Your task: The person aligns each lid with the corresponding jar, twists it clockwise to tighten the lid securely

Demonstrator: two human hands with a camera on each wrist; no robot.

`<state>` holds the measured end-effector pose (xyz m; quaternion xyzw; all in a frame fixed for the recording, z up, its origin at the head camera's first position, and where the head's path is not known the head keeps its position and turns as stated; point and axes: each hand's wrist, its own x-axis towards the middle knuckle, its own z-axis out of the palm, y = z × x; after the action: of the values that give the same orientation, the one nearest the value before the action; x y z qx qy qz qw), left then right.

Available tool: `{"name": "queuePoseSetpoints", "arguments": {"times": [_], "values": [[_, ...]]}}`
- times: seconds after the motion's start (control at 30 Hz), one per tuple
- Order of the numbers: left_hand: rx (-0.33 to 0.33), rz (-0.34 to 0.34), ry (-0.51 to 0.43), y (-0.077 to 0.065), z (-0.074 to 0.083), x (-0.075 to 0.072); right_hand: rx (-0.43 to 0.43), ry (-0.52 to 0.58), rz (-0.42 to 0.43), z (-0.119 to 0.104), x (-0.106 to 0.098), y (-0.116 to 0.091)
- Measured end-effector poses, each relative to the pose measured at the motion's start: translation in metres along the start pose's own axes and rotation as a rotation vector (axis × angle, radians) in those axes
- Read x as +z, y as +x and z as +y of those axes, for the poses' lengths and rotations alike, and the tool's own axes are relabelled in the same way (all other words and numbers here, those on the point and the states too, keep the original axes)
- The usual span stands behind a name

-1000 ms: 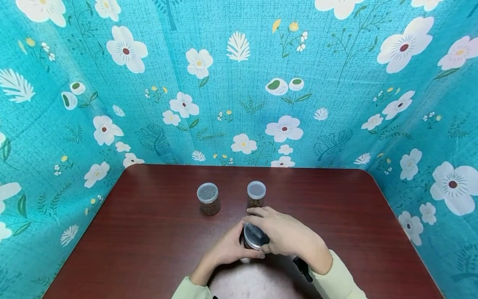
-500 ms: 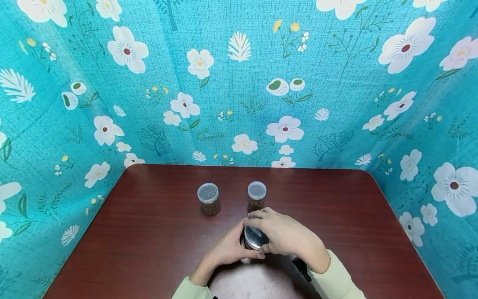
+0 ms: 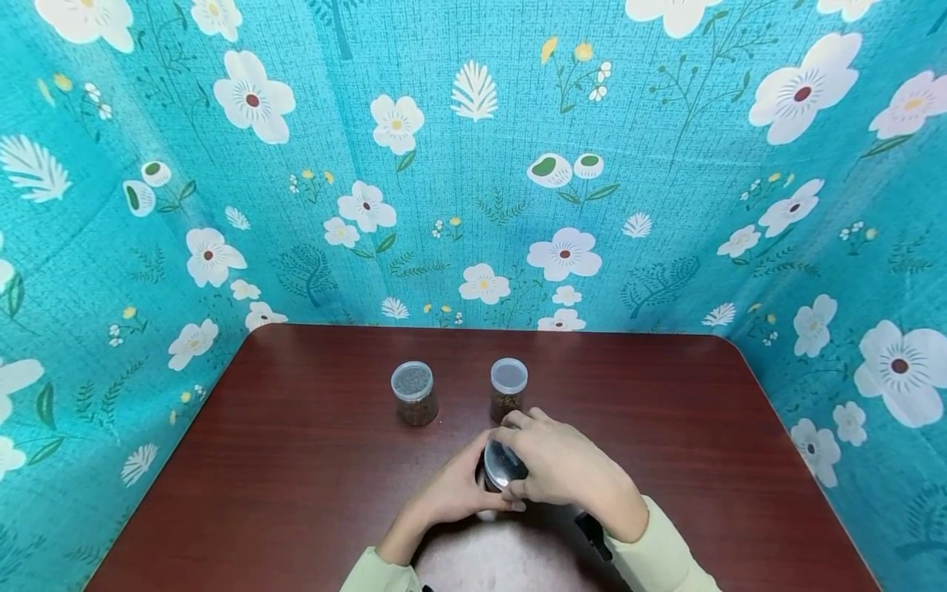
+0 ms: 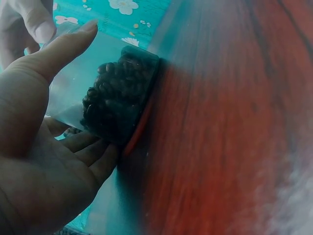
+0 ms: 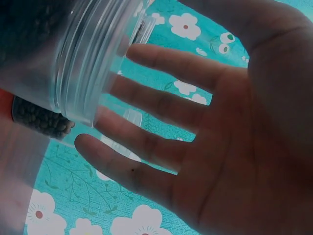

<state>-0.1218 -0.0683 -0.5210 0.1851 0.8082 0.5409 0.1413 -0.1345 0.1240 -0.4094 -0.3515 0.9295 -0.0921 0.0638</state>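
Observation:
A clear jar [image 4: 117,88] of dark beans stands on the table in front of the person, its lid [image 3: 502,466] facing up. The left hand [image 3: 453,491] grips the jar's side, thumb on the near side and fingers behind it. Over the lid arches the right hand [image 3: 565,467], its thumb and fingers on opposite sides of the rim. In the right wrist view, the right hand's fingers [image 5: 142,137] reach past the ridged lid [image 5: 93,58]. The palm covers part of the lid in the head view.
Two more lidded jars stand farther back: a wider jar [image 3: 416,403] to the left and a narrower jar [image 3: 508,388] just beyond the right hand. The reddish-brown table [image 3: 296,460] meets a blue flowered cloth [image 3: 473,205] behind and at both sides.
The right hand has shifted slightly left across the lid, with its thumb moving along the near rim. The left hand keeps its hold, and the two other jars stay put.

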Motion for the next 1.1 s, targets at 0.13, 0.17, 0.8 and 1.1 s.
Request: {"name": "queuePoseSetpoints", "arguments": {"times": [0.13, 0.17, 0.8, 1.1], "values": [[-0.001, 0.000, 0.000, -0.001, 0.000, -0.001, 0.035, 0.002, -0.006, -0.003, 0.000, 0.001], [0.000, 0.000, -0.001, -0.001, 0.000, -0.001, 0.043, 0.004, -0.007, -0.004, 0.000, 0.002], [0.009, -0.025, -0.030, -0.001, -0.002, -0.002, 0.300, -0.020, 0.045, -0.024, 0.013, 0.005], [0.012, -0.042, -0.049, 0.000, -0.003, -0.003, 0.325, -0.025, 0.031, -0.026, 0.010, 0.003]]}}
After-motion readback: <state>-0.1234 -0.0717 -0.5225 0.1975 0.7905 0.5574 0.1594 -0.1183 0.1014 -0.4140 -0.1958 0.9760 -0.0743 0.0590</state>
